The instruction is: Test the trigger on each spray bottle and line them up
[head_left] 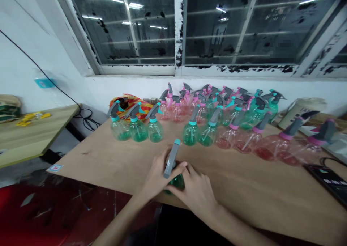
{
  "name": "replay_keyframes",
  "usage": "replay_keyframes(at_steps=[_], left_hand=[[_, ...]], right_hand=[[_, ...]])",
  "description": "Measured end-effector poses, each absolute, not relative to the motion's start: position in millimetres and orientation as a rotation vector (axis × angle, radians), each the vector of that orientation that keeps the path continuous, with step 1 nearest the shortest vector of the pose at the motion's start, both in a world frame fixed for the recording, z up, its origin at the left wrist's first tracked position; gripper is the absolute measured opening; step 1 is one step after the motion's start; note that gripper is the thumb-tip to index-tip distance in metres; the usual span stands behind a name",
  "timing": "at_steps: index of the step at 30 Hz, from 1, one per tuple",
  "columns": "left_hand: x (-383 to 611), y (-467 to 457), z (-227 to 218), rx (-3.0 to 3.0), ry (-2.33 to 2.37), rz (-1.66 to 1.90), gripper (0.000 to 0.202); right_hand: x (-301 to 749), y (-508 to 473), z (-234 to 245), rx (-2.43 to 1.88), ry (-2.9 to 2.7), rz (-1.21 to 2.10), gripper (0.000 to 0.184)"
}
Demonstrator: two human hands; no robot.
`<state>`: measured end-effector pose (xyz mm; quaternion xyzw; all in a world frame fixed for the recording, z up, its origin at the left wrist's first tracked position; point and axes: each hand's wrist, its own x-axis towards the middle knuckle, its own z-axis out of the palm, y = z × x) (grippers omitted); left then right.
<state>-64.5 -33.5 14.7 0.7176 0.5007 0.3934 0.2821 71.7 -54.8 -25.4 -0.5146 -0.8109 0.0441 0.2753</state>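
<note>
Spray bottle (172,160), green, at lower centre of the frame, is held between the left hand (158,170), curled about its neck, and the right hand (199,189), half-closed against its body; likely light, slick, springy plastic, best gripped at the neck

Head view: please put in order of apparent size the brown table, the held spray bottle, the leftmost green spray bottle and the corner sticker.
1. Brown table
2. Held spray bottle and leftmost green spray bottle: not ranked, because the first is partly covered and nearer to the camera
3. Corner sticker
</note>
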Motion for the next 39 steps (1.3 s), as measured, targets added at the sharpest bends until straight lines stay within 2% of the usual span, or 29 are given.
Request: replay_keyframes(at_steps=[7,11,13,19,27,33,39], left_hand=[[-36.2,-39.3,4.9,1.879,1.306,1.164,0.041],[-30.5,-29.2,1.0,1.830,1.353,1.192,0.044],[-29.6,-21.0,-0.6,1.812,1.337,1.200,0.044],[-31.7,-3.5,-4.6,1.712,1.229,1.169,0.045],[-30.3,-8.1,-4.6,1.741,1.306,1.161,0.043],[-29.1,-8.3,-5.7,1.727,1.409,1.137,0.019],[-28.4,-9.0,-5.0,1.697,1.420,1.148,0.011]], right_hand=[[119.5,-60.3,-38.3,-1.271,-2.219,0.245,0.066],[170.9,-50.9,-73.9,-1.507,-2.028,0.251,0.060],[195.3,-47.2,-97.3,-1.617,-1.869,0.154,0.065],[241.2,-50.5,-145.0,-1.638,-1.815,0.038,0.066],[246.6,-52.8,-153.4,-1.653,-1.872,-0.010,0.069],[246.9,-53.8,-154.0,-1.658,-1.864,0.013,0.067],[246.6,-54.6,-152.8,-1.666,-1.858,0.008,0.071]])
